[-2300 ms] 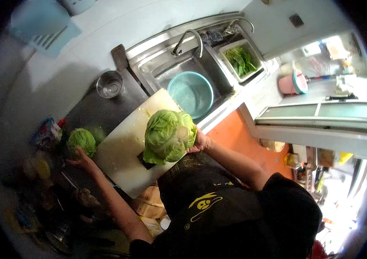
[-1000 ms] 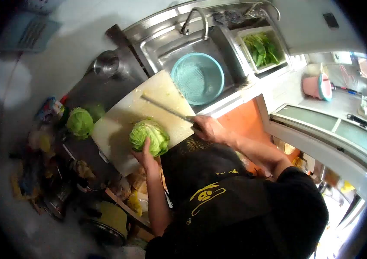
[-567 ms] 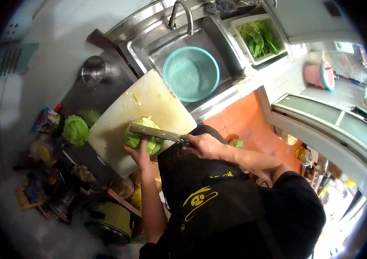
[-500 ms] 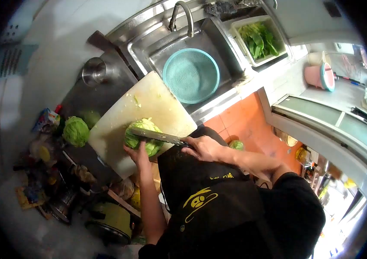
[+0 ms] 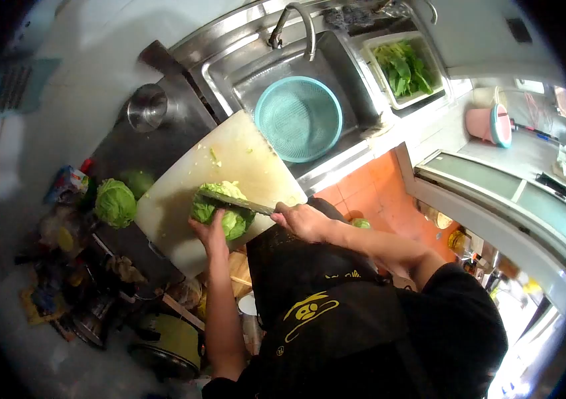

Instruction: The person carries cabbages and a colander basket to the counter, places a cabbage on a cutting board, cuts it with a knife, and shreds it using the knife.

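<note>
A green cabbage (image 5: 235,225) lies on the white cutting board (image 5: 246,149), near its front edge. My left hand (image 5: 210,231) grips the cabbage from the near left side, thumb on top. In my right hand (image 5: 306,221) is a kitchen knife (image 5: 243,203), fingers closed round its handle. The blade lies across the upper part of the cabbage; how deep it sits I cannot tell. Small pale green scraps are scattered over the board. Left of the board rests another whole cabbage (image 5: 115,203).
Behind the board, a turquoise colander (image 5: 298,118) sits in the steel sink (image 5: 236,80) under a faucet (image 5: 311,36). Leafy greens (image 5: 403,66) fill a white tub at the right. A metal bowl (image 5: 147,108) stands on the dark counter. Clutter and a green pot (image 5: 175,339) are at lower left.
The right hand and knife have shifted slightly up and left, with the blade still across the cabbage. My left hand stays on the cabbage. The whole view has moved a little.
</note>
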The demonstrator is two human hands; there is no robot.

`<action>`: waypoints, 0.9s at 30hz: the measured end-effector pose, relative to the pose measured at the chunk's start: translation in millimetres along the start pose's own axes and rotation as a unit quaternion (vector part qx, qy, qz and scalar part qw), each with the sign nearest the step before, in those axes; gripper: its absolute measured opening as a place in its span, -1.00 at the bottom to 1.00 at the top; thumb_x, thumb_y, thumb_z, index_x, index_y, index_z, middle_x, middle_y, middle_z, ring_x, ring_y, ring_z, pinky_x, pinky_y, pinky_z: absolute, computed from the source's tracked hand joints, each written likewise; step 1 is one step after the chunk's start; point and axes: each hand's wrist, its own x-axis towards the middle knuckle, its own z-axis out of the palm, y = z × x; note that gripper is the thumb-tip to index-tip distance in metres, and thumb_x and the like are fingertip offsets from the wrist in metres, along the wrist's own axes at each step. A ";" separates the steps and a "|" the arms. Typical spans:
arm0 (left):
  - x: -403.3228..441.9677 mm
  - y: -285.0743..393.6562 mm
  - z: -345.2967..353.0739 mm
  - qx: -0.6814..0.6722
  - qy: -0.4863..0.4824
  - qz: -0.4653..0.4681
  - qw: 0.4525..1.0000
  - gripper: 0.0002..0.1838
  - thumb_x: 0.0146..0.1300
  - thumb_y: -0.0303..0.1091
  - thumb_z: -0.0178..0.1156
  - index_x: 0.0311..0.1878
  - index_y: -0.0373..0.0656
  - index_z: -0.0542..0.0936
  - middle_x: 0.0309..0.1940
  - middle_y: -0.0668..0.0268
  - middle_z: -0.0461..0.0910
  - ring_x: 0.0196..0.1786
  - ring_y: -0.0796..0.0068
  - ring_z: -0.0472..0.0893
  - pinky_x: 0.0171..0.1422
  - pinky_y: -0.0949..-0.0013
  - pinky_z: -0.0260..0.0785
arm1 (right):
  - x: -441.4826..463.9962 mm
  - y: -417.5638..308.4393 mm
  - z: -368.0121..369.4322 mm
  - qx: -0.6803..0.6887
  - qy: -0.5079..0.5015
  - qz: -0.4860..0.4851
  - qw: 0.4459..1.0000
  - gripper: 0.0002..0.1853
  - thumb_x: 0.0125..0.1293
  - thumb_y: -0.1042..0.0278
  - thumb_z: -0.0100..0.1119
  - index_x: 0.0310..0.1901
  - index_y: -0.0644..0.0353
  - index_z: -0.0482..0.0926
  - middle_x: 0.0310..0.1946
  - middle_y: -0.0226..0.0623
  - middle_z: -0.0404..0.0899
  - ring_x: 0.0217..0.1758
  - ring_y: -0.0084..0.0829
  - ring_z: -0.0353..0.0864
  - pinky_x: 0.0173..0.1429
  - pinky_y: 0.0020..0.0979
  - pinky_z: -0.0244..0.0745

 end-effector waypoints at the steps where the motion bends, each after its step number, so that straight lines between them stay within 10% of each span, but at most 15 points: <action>1: 2.7 -0.4 -0.5 -0.012 0.003 -0.013 1.000 -0.04 0.16 -0.46 0.45 0.55 -0.30 0.09 0.43 0.00 0.29 0.42 0.13 0.39 0.52 0.13 0.26 | 6.5 -2.8 -0.8 0.006 -0.007 0.007 1.000 -0.52 0.66 -0.08 -0.22 0.00 0.26 0.43 -0.46 0.19 0.61 -0.28 0.28 0.63 -0.11 0.21 0.47; 22: 17.1 18.7 6.4 0.003 0.003 -0.061 0.998 0.01 0.17 -0.33 0.49 0.58 -0.25 0.09 0.46 0.02 0.30 0.42 0.07 0.44 0.41 0.03 0.43 | 116.9 43.0 64.7 0.077 0.077 -0.055 0.992 -0.46 0.66 -0.10 -0.25 -0.01 0.25 0.59 -0.30 0.23 0.67 -0.08 0.35 0.62 0.06 0.15 0.50; 27: 29.0 -30.2 -78.0 -0.150 -0.135 -0.126 0.971 -0.07 0.20 -0.23 0.44 0.57 -0.19 0.19 0.44 0.06 0.36 0.42 0.02 0.43 0.45 -0.08 0.36 | 110.7 39.9 53.9 0.075 0.102 -0.046 0.991 -0.40 0.65 -0.16 -0.27 -0.03 0.21 0.63 -0.20 0.22 0.68 -0.04 0.28 0.63 0.11 0.12 0.49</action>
